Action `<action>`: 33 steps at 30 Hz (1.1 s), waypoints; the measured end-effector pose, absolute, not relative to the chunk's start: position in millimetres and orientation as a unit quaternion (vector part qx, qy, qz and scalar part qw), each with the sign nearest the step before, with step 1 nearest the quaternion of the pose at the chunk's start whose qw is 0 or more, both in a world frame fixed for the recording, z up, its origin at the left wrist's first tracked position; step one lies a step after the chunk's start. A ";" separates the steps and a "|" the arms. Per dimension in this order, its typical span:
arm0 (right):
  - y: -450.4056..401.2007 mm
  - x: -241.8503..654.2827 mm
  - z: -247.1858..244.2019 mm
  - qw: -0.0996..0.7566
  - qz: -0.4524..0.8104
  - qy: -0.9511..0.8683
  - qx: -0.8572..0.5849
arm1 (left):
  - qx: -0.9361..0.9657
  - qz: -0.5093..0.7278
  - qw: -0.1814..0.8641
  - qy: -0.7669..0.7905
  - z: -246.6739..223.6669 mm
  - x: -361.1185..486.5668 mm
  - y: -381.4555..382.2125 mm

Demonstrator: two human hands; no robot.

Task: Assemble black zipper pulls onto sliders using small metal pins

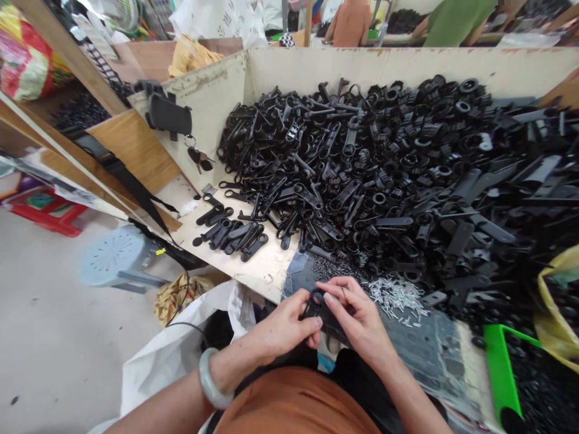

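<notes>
Close to the front edge of the workbench, my left hand (294, 322) is closed around a small black plastic part (313, 303). My right hand (355, 310) meets it from the other side, thumb and fingers pinched at the same part; whether it holds a separate small piece is hidden. Just beyond the hands lies a heap of small dark pieces (332, 268). To the right of my right hand is a pile of silver pins (398, 298). A group of black ring-ended handles (242, 235) lies on the bench to the left.
A large heap of black plastic parts (344, 157) fills the walled bench. A phone holder (169, 114) with keys (199, 158) hangs on the left wall. A green bin (495, 367) stands at right, a white sack (158, 367) and a blue stool (115, 256) at left.
</notes>
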State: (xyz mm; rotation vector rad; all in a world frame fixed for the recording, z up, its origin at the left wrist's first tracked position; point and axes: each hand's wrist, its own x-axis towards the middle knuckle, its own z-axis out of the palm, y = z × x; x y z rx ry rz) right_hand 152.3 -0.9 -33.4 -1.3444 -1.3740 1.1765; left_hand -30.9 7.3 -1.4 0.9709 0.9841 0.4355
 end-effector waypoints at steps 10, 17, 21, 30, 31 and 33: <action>-0.1 157.3 -40.2 0.367 0.485 -0.578 -0.544 | 0.361 0.190 0.793 0.453 2.2 -34.2 1.6; -10.8 151.4 -30.7 0.355 0.476 -0.603 -0.533 | 0.314 0.151 0.840 0.417 5.6 -38.4 0.2; -28.1 157.7 -25.0 0.363 0.466 -0.583 -0.558 | 0.430 0.181 0.753 0.464 2.7 -41.2 2.8; -21.2 204.0 -25.8 0.352 0.205 -0.620 -0.670 | 0.746 0.082 0.249 0.612 -21.4 -34.2 49.0; -20.1 204.2 -26.4 0.340 0.198 -0.636 -0.664 | 0.756 0.071 0.235 0.606 -23.6 -33.5 50.5; -18.6 201.9 -28.9 0.316 0.187 -0.661 -0.655 | 0.771 0.073 0.222 0.592 -26.6 -34.0 50.7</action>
